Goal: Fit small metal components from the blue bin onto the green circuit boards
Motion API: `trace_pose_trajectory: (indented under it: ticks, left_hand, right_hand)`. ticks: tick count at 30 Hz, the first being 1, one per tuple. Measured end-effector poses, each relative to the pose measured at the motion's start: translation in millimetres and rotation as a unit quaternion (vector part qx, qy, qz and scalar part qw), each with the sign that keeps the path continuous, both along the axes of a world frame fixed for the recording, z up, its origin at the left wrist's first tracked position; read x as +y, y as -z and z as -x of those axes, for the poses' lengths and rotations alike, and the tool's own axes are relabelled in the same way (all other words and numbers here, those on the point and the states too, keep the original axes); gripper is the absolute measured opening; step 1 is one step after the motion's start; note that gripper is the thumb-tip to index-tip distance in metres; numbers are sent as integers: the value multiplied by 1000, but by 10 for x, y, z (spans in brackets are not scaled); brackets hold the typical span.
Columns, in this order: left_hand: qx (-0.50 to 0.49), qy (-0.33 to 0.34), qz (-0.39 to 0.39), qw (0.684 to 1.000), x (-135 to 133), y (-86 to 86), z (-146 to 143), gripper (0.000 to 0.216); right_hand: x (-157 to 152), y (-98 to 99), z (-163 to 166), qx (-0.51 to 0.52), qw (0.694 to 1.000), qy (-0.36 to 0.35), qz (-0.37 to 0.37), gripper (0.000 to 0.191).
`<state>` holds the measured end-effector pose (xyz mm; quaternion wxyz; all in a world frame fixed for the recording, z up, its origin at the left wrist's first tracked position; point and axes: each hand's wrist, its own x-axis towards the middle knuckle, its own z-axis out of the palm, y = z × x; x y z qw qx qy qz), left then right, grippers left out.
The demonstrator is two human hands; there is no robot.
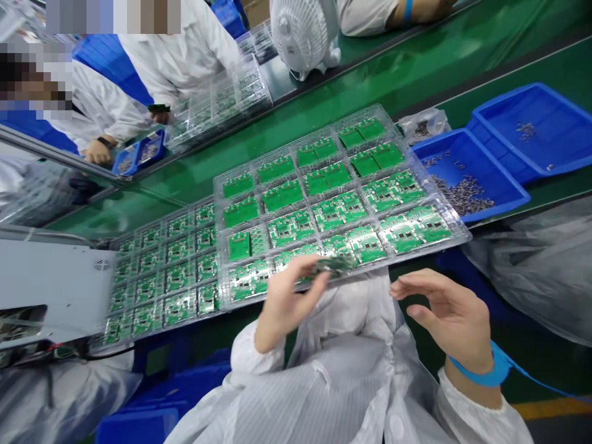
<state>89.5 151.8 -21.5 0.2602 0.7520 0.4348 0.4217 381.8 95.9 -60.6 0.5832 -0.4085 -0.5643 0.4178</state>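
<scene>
My left hand [289, 296] is closed on a small green circuit board [333, 265], held at the near edge of a clear plastic tray [451, 237]. That tray holds several green circuit boards [337, 209] in compartments. My right hand [446, 311] hovers to the right of the board, fingers loosely curled and apart, holding nothing. It wears a blue wrist strap [490, 370]. Both arms are in white sleeves.
A second clear tray of boards [161, 271] lies to the left, beside a grey machine [50, 283]. Two blue bins [476, 172] with small parts sit at the right. A white fan [303, 31] and other workers in white coats are across the green belt [416, 68].
</scene>
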Motion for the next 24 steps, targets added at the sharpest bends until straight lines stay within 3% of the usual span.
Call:
trace_pose_trajectory:
  ticks: [2, 4, 8, 11, 17, 24]
  left_hand:
    - [30, -162, 4, 986, 97, -58, 394, 24]
    - [61, -299, -1, 952, 195, -100, 788, 29]
    - [118, -399, 59, 907, 349, -86, 1282, 44]
    - [140, -404, 94, 899, 408, -21, 1341, 52]
    - [191, -321, 156, 914, 429, -29, 1260, 61]
    - [264, -211, 156, 928, 383, -78, 1383, 78]
  right_hand:
    - [5, 14, -11, -12, 1000, 4, 1, 25]
    - [17, 15, -16, -23, 1000, 14, -2, 21]
    - [54, -7, 6, -40, 999, 29, -14, 20]
    - [80, -29, 31, -64, 997, 26, -25, 19]
    - [74, -38, 35, -88, 995, 35, -25, 24]
    - [126, -30, 72, -121, 990, 57, -43, 23]
